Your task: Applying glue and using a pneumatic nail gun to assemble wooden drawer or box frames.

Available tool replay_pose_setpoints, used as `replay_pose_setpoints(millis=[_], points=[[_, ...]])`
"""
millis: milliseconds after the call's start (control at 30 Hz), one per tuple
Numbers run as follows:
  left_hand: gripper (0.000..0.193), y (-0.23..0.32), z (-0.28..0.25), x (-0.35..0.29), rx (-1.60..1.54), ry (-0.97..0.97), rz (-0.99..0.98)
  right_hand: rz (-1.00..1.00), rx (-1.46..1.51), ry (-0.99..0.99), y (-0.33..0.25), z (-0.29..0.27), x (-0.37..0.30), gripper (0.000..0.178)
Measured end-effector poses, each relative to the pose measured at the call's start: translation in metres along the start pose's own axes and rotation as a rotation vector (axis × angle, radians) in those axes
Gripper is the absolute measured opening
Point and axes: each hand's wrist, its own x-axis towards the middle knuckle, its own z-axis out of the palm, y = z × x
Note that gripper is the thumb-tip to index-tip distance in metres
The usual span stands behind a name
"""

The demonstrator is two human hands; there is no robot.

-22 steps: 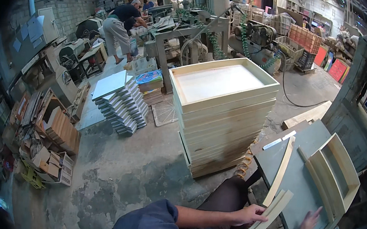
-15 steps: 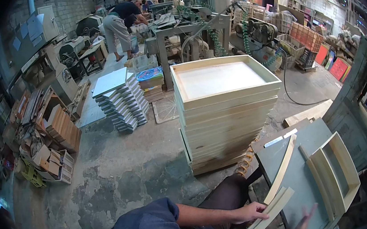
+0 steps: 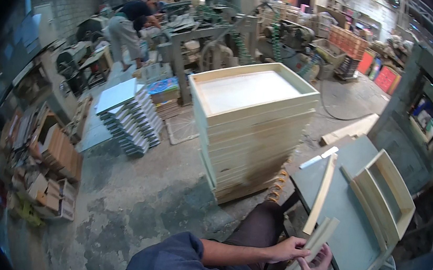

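Note:
Over my lap, at the left edge of the grey-topped table point(image 3: 354, 202), I hold a pair of pale wooden strips point(image 3: 325, 232) lying side by side and tilted. My left hand point(image 3: 289, 250) pinches them from the left, thumb and fingers closed. My right hand point(image 3: 316, 266) grips the same strips from the right, fingers curled round their edge. A longer wooden strip point(image 3: 320, 196) lies on the table beyond my hands. To its right sits a rectangular wooden frame point(image 3: 402, 199) with a divider and a strip along its left side.
A tall stack of shallow wooden trays point(image 3: 257, 150) stands ahead of my knee. A white stick-like piece point(image 3: 319, 158) lies at the table's far corner. Stacked panels point(image 3: 128, 118) stand on the floor to the left. Another person point(image 3: 127, 25) bends over a bench farther back.
My right hand has come in from the table's side, where its fingers were spread, and closed on the strips. The view has shifted slightly, while my left hand keeps its hold.

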Motion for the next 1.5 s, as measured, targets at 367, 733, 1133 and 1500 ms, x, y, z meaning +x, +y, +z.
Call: replay_pose_setpoints(millis=[367,733,1133,1500], points=[[0.034,0.027,0.010,-0.013,-0.018,0.036,0.008,0.056,0.214,0.028,-0.020,-0.002,-0.001,0.069],[0.029,0.029,0.002,-0.014,-0.071,0.101,-0.108,0.215,-0.026,0.155,0.025,-0.060,0.001,0.070],[0.031,0.039,-0.013,-0.012,-0.120,0.213,-0.100,0.253,-0.538,0.454,0.055,-0.152,0.060,0.035],[0.035,0.034,-0.017,-0.013,-0.115,0.242,-0.134,0.350,-0.977,0.554,0.114,-0.216,0.067,0.034]])
